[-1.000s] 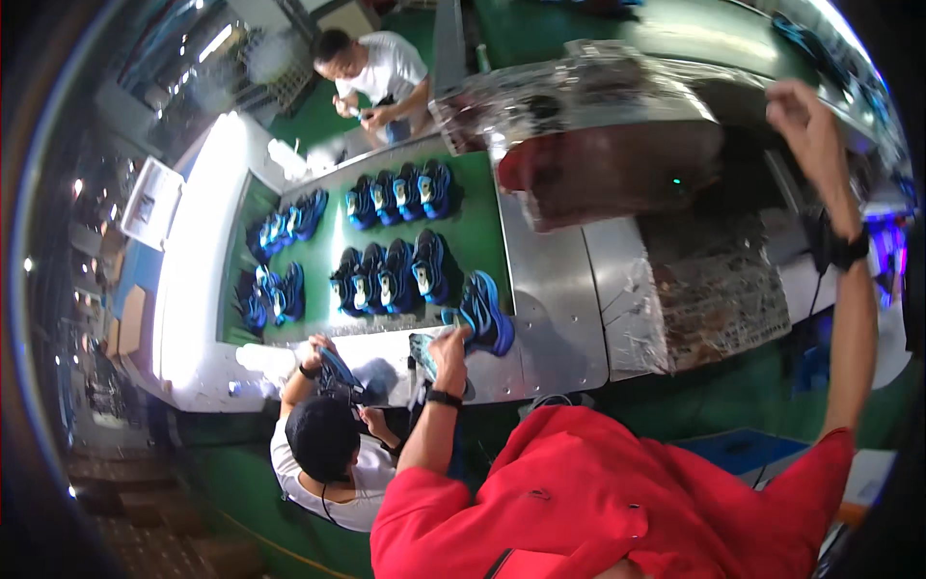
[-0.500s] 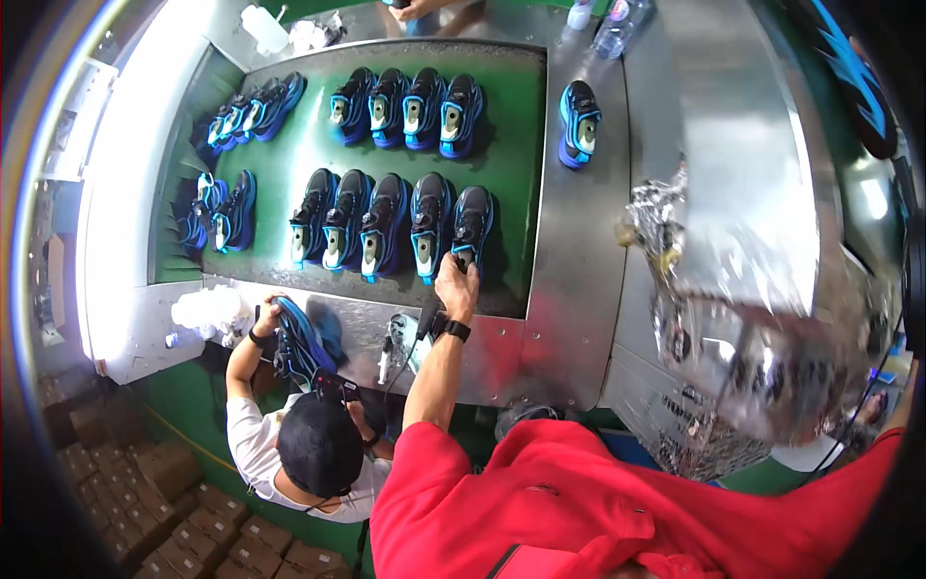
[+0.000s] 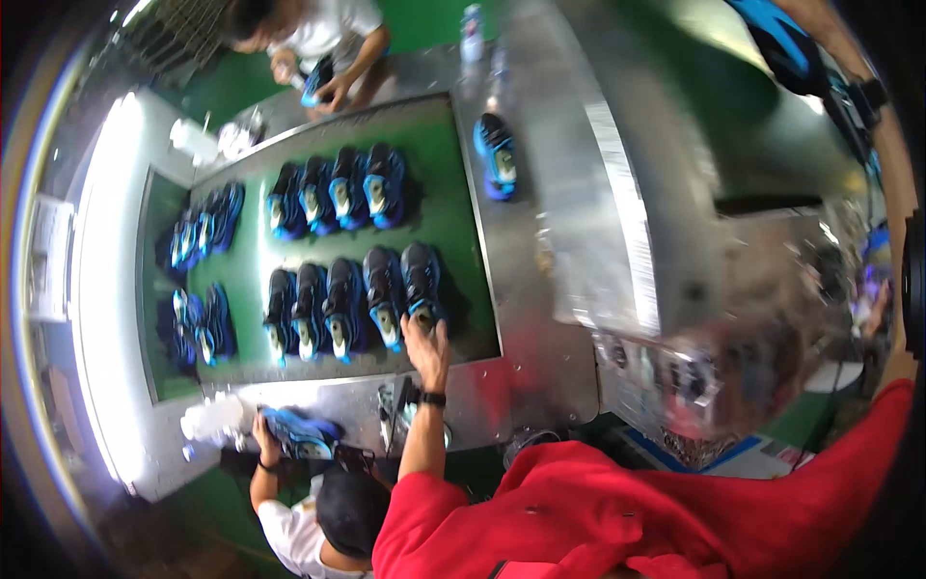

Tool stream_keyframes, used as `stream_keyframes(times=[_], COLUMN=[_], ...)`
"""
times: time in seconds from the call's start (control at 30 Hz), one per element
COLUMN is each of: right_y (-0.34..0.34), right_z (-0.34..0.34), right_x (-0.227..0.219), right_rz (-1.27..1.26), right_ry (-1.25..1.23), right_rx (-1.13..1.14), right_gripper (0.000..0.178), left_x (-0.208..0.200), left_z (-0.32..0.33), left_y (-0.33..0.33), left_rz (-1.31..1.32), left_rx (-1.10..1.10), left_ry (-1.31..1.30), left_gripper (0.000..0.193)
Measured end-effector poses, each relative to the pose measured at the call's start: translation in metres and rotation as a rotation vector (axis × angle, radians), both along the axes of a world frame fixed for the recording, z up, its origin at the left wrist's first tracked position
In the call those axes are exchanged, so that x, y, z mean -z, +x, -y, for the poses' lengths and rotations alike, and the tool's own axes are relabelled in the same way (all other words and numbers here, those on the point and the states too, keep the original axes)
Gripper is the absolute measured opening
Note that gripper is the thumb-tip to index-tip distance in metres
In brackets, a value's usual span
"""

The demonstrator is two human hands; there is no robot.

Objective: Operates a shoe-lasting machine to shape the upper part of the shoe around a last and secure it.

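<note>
Green conveyor belt point(image 3: 439, 207) framed in steel tabletop point(image 3: 540, 318) carried rows of dark blue-and-black sports shoes. The person's left hand point(image 3: 427, 349) lay with fingers spread on the heel of the rightmost shoe of the near row point(image 3: 422, 287), touching it rather than gripping it. The right hand point(image 3: 858, 77), raised far to the right, was too blurred to tell whether it held anything. One single blue shoe point(image 3: 497, 156) sat apart on the belt's far edge
</note>
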State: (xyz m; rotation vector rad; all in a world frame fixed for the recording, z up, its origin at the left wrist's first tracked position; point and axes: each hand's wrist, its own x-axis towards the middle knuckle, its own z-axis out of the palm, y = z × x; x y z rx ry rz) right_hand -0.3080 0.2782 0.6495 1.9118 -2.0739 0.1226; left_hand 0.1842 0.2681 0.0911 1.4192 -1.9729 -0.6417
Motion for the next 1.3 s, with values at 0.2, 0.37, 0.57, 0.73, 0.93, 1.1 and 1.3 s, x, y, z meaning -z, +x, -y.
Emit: stream_keyframes(times=[0.2,0.37,0.57,0.73,0.93,1.1,1.3], right_y=[0.080,0.195,0.318,0.411,0.590,0.726,0.840], right_z=[-0.171,-0.336,-0.466,-0.585,-0.764,-0.822,-0.862], right_x=[-0.030,-0.017,0.044,0.092,0.169,0.230,0.268], right_rz=[0.370,0.066,-0.086,0.057,-0.117,0.793,0.043], right_ry=[-0.790,-0.849,-0.926,-0.717,-1.213,-2.234,-2.473], right_rx=[-0.128,0.200,0.585,1.029,1.460,1.131,1.608], right_gripper=[0.075,0.078,0.085,0.079,0.064,0.057,0.056], left_x=[-0.166,-0.295,-0.358,-0.341,-0.338,-0.330,-0.285], left_z=[-0.137,-0.224,-0.338,-0.482,-0.618,-0.737,-0.882], left_y=[-0.031,-0.081,-0.154,-0.100,-0.024,0.054,0.106], left_rz=[-0.520,-1.068,-1.062,-0.985,-0.361,0.284,0.526], left_rx=[0.581,1.243,1.743,1.783,2.123,2.508,2.754], left_ry=[0.927,1.156,0.293,0.794,1.826,1.643,1.241], left_gripper=[0.033,0.058,0.127,0.090,0.071,0.067,0.057])
